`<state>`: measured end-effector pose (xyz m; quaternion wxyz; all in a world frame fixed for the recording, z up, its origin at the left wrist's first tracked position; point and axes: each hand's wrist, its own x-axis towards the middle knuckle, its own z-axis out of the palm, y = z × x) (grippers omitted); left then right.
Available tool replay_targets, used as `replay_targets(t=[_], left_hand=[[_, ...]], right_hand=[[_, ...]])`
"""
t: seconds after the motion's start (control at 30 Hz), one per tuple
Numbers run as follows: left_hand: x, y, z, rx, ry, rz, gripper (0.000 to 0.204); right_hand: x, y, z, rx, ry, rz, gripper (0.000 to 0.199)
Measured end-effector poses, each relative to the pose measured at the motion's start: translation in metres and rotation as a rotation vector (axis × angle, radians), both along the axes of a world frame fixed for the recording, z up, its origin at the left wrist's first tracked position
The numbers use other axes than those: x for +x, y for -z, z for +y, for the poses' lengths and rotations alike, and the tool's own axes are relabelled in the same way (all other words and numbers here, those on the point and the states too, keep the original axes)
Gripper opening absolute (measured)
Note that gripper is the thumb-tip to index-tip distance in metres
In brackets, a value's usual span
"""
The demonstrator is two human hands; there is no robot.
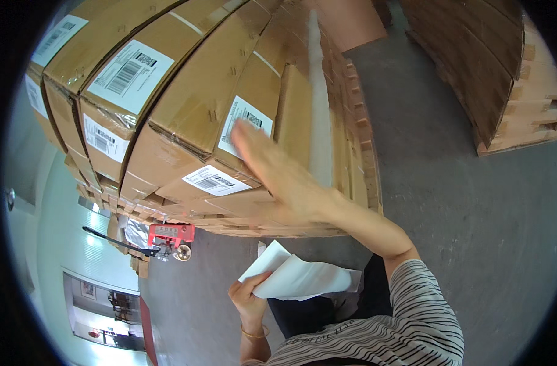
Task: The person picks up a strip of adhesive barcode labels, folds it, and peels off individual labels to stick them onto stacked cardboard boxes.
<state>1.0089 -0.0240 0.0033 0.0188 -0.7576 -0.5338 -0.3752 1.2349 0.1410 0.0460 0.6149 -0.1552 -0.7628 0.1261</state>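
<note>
My right hand [278,174] stretches across a white barcode label [249,113] on a long brown cardboard box [252,74]. Its fingers are extended and a little smeared by motion, covering the label's lower part. A second white label [216,180] sits on the end face of that box, left of my wrist. Lower down, my left hand [249,296] grips white paper sheets [309,279] by their left side, thumb on top. The sheets are bent and overlap in front of my legs.
Several taped boxes [187,97] with labels [131,76] stand side by side to the left. Beyond the stack are a red pallet jack [171,233] and a doorway [104,314]. Another brown carton stack [473,67] stands at the far right on the grey floor [467,226].
</note>
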Motion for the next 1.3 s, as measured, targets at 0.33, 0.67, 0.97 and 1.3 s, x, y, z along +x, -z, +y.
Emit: replay_targets(t=[0.33, 0.67, 0.97, 1.3], left_hand=[[0.002, -0.001, -0.003, 0.065, -0.040, 0.028, 0.008], [0.003, 0.004, 0.007, 0.053, -0.029, 0.071, 0.010], [-0.009, -0.001, 0.001, 0.143, -0.122, 0.175, 0.012], [-0.018, 0.003, -0.008, 0.180, -0.218, 0.193, 0.010]], right_hand=[[-0.026, -0.024, 0.008, -0.163, 0.338, 0.164, 0.105], [-0.032, -0.002, -0.029, 0.015, 0.101, 0.179, 0.120], [-0.014, 0.015, -0.018, -0.115, 0.231, 0.159, 0.115], [-0.011, 0.014, -0.029, -0.144, 0.150, -0.010, 0.105]])
